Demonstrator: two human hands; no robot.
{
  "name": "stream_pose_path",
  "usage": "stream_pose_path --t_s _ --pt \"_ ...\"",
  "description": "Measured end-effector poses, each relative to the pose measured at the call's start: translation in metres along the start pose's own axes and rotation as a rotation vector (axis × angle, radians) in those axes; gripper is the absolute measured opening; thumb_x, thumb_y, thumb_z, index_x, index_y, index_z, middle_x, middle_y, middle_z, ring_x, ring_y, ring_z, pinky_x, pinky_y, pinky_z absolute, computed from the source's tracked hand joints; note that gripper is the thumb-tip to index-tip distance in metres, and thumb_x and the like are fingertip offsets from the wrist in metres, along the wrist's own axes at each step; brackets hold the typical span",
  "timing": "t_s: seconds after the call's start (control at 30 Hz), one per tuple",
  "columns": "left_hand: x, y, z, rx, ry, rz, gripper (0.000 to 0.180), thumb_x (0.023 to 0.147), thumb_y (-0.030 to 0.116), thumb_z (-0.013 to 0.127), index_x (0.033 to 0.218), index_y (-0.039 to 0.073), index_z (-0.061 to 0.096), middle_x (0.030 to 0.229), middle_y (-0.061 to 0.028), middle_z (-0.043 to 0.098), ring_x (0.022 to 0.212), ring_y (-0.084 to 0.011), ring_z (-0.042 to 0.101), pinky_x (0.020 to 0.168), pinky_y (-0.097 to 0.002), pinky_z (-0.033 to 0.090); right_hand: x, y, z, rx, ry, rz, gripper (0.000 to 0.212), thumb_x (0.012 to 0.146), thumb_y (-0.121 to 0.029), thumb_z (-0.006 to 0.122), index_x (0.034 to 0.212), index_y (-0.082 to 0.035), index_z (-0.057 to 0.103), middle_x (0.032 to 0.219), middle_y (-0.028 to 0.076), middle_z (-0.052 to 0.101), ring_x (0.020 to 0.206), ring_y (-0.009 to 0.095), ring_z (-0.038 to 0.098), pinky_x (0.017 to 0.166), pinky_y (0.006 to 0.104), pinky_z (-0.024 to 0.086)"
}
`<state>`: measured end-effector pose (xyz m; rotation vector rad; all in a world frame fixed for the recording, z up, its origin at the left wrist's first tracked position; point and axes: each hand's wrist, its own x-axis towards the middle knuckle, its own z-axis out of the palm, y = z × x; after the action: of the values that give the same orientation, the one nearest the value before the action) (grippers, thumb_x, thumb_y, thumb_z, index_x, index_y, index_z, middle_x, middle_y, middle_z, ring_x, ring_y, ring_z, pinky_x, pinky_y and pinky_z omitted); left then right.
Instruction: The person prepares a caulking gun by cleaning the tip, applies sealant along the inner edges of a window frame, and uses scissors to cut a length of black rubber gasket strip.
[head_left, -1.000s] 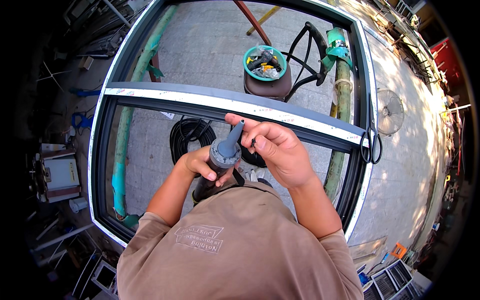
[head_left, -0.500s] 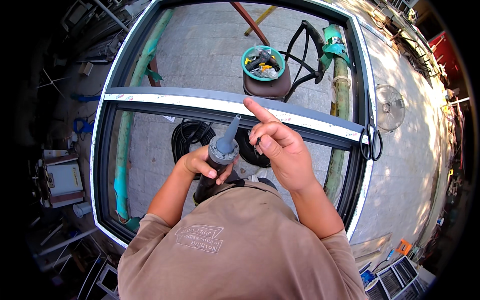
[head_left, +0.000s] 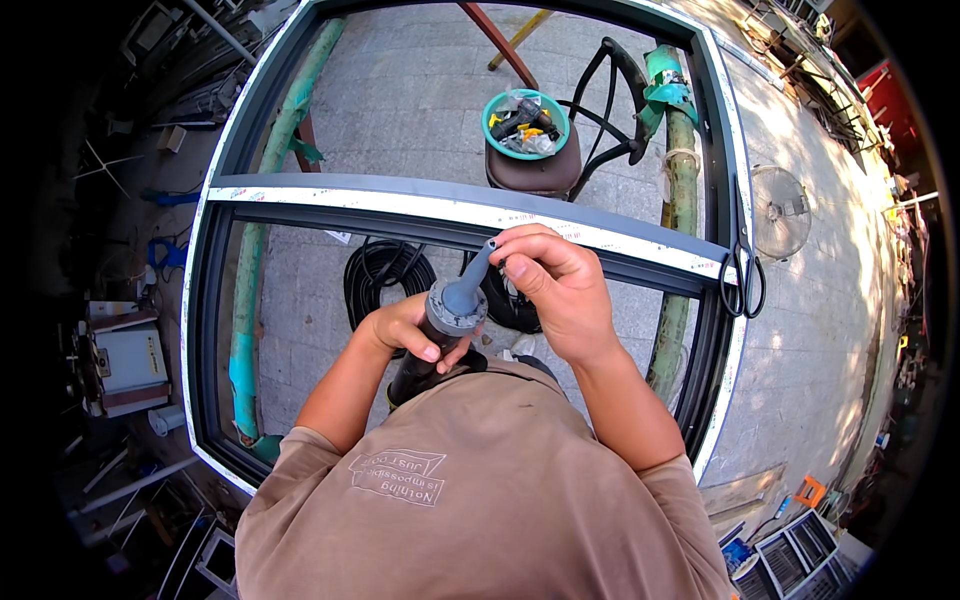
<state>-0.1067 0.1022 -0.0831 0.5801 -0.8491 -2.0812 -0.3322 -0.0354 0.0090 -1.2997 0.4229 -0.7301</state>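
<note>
My left hand is wrapped round the dark barrel of a caulking gun, just below its grey collar. From the collar a tapered grey nozzle points up and slightly right. The thumb and fingers of my right hand are closed at the nozzle's tip, which leans toward them. A small dark bit shows at the fingertips; its kind is unclear. Beyond both hands runs the crossbar of a large dark window frame with white film on it. The gun's rear end is hidden against my shirt.
Green-wrapped poles lie under the frame. Scissors hang at its right bar. Through the openings show a coil of black strip and a teal basin of tools on a chair. A fan stands at right.
My right hand has moved left to the nozzle tip, and its outstretched index finger has curled in. The nozzle now bends rightward at its tip. My left hand keeps its hold.
</note>
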Motion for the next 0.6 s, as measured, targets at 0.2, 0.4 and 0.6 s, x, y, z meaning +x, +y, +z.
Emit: stream_pose_path --t_s 0.2,0.4,0.6 --pt "0.002 -0.001 0.000 0.008 -0.013 -0.003 0.071 0.073 0.022 0.089 0.130 -0.004 0.058 0.085 -0.0158 0.071 0.070 -0.0228 0.072 0.067 -0.0329 0.056 -0.002 0.013 -0.005 0.485 0.034 0.036 0.017 0.108 -0.012 0.071 0.116 0.002 0.078 0.121 0.009 0.075 0.097 0.012 0.061 0.090 0.0296 0.051" --pt "0.007 0.000 0.000 0.016 -0.019 -0.028 0.071 0.073 0.023 0.090 0.130 -0.004 0.057 0.085 -0.0160 0.072 0.070 -0.0227 0.072 0.069 -0.0335 0.055 -0.005 0.003 -0.013 0.651 0.095 0.010 0.016 0.108 -0.010 0.071 0.117 0.002 0.076 0.122 0.010 0.074 0.092 0.012 0.058 0.084 0.0288 0.049" --pt "0.021 0.002 -0.002 -0.027 -0.034 -0.099 0.072 0.071 0.017 0.089 0.132 -0.003 0.057 0.085 -0.0175 0.072 0.073 -0.0256 0.072 0.073 -0.0372 0.059 -0.025 -0.045 -0.061 0.535 0.342 -0.245 0.012 0.103 -0.004 0.075 0.114 0.001 0.076 0.125 0.012 0.070 0.092 0.012 0.058 0.083 0.0286 0.049"
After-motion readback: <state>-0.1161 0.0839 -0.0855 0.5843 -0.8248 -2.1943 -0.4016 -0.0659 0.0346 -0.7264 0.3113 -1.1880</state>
